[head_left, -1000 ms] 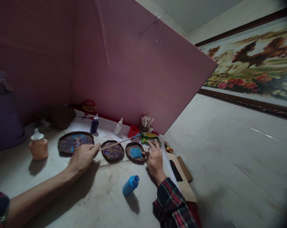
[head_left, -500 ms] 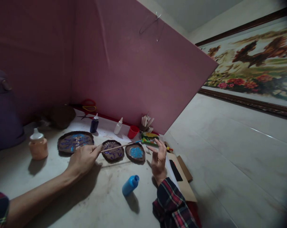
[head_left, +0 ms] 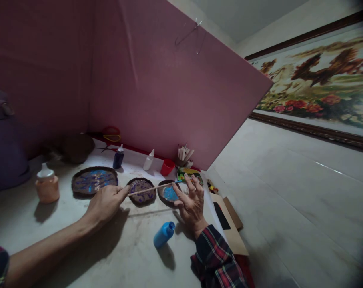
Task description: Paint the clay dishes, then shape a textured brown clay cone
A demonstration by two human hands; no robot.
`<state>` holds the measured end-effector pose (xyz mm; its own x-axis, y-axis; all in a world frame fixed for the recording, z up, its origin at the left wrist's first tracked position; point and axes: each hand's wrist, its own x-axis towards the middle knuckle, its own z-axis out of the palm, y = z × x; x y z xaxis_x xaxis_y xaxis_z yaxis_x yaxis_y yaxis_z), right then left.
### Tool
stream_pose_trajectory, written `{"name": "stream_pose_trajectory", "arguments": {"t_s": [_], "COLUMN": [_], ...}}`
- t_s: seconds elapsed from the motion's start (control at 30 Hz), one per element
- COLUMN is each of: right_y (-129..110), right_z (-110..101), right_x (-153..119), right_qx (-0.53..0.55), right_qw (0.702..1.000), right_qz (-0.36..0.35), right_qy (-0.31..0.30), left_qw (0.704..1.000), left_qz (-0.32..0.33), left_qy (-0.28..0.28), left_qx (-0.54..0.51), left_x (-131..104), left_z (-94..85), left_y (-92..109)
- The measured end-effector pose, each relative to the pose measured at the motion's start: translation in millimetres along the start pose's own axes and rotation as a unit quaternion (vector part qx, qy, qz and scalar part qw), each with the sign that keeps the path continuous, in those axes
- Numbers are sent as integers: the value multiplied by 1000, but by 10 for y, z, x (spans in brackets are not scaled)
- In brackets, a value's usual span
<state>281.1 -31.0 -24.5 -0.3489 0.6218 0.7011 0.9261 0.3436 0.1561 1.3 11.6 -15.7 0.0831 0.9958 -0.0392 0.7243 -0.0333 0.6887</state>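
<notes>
My left hand (head_left: 107, 204) is closed on the end of a thin paintbrush (head_left: 148, 189), its blue tip pointing right. My right hand (head_left: 191, 200) is open, fingers spread, close to the blue tip; whether it touches the brush I cannot tell. Below the brush lie a small dark clay dish (head_left: 141, 196) with purple streaks and another clay dish (head_left: 170, 193) with light blue paint, partly hidden by my right hand. A larger oval clay dish (head_left: 94, 181), streaked purple and blue, is behind my left hand. An uncapped blue paint bottle (head_left: 164, 235) stands in front.
Along the back are a dark blue bottle (head_left: 118, 157), a white bottle (head_left: 149, 161), a red cup (head_left: 167, 167) and a pot of sticks (head_left: 183, 156). A peach bottle (head_left: 47, 186) and purple flask (head_left: 7, 148) stand left. Cardboard (head_left: 232, 232) lies right. A pink panel (head_left: 169, 92) rises behind.
My right hand has moved left toward the brush tip, its fingers now spread and partly covering the light blue dish. My left hand still holds the brush in nearly the same place.
</notes>
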Motion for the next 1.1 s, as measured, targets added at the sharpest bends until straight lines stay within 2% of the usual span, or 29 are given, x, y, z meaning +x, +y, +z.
{"name": "stream_pose_trajectory", "arguments": {"t_s": [0.17,0.37,0.43,0.53,0.6,0.73,0.93,1.1], "right_y": [23,69,50,20,27,101,169,187], "right_z": [22,67,60,48,47,49,78,117], "right_x": [-5,-42,-38,-21,-14,-35,-121,-141], "right_qx": [-14,-33,-27,-8,-6,-9,92,91], "right_qw": [999,995,996,999,1000,995,984,982], "right_qz": [32,88,78,31,26,93,148,160], "right_qy": [4,41,44,18,9,34,-34,-53], "left_qw": [1000,997,996,995,995,994,996,997], "left_qz": [14,36,41,51,49,45,27,19], "left_qy": [13,37,43,53,63,78,75,70], "left_qx": [21,58,65,65,64,55,41,30], "left_x": [-33,-89,-98,-97,-89,-70,-59,-70], "left_z": [-25,-44,-41,-36,-35,-42,-68,-86], "left_y": [25,52,52,45,40,36,35,54]}}
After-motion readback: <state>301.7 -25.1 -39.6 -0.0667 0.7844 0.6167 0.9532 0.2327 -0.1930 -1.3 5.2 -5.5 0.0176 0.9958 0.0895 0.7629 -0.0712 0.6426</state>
